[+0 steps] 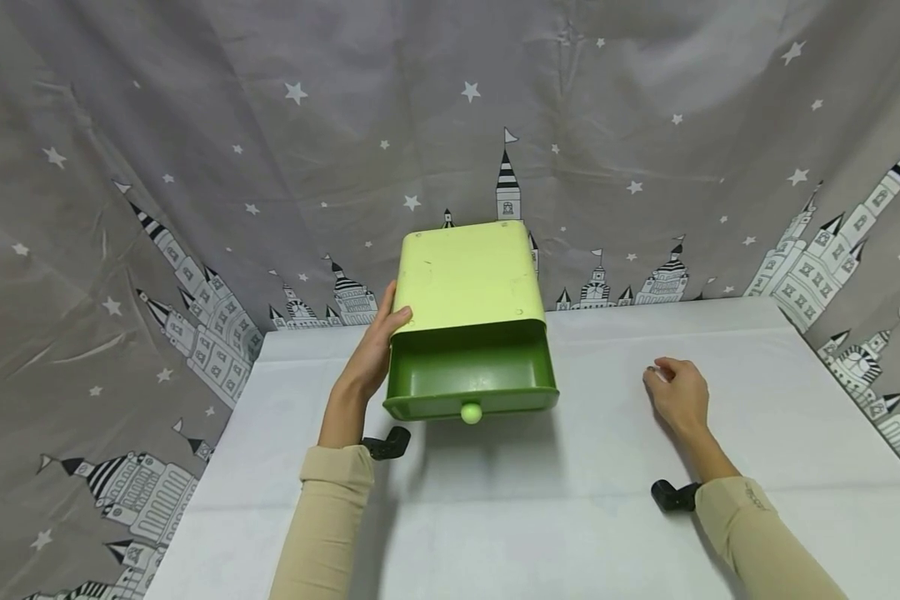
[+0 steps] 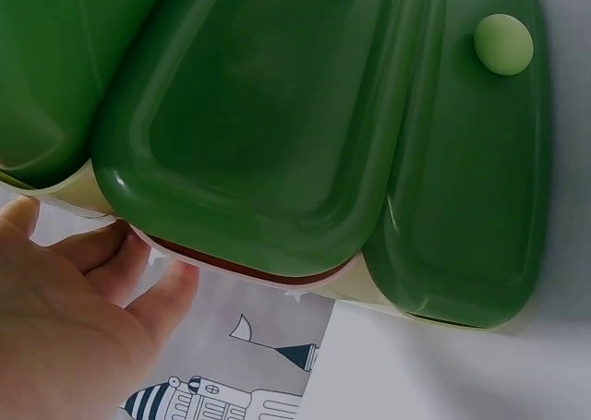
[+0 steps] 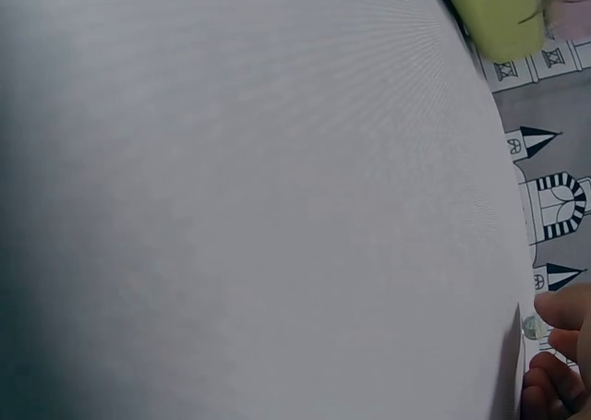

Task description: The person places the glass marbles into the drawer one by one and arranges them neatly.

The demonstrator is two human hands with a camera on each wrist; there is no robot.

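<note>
A small chest of drawers point(image 1: 468, 275) stands at the middle of the head view, with a pale yellow-green top and its green upper drawer point(image 1: 472, 405) pulled out. The drawer has a round light-green knob. My left hand point(image 1: 371, 350) rests against the chest's left side, thumb at the top front edge. The left wrist view shows its relaxed fingers point(image 2: 171, 300) touching the casing beside the green drawer fronts point(image 2: 249, 115). Over the table to the right, my right hand point(image 1: 678, 396) pinches a small, round, shiny thing point(image 3: 532, 328) between thumb and finger; its kind is unclear.
A white cloth covers the table point(image 1: 592, 533). Grey fabric point(image 1: 420, 108) printed with castles and stars hangs behind it and along both sides. A yellow-green casing point(image 3: 499, 18) with a pink one beside it shows in the right wrist view.
</note>
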